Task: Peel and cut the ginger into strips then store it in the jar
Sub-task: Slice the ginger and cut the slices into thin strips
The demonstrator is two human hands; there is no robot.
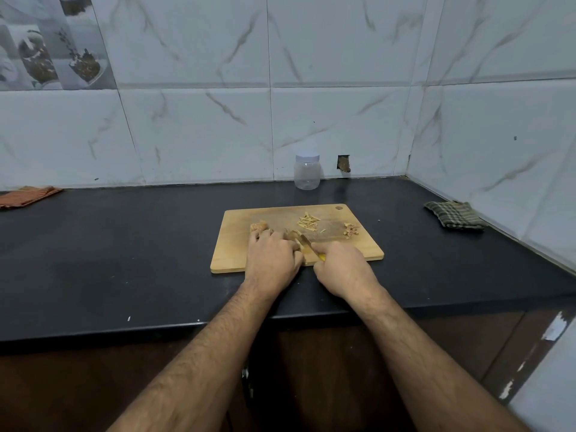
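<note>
Just one jar [307, 171], two cloths [454, 214].

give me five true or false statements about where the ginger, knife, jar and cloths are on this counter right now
1. The jar stands behind the cutting board, lid on and nothing visible inside. True.
2. The right hand holds the knife. True.
3. The cut strips are already in the jar. False: they lie in a small pile on the board.
4. The left hand rests on the bare counter, away from the board. False: it holds down the ginger on the board.
5. A folded checked cloth lies on the counter to the right of the board. True.
</note>
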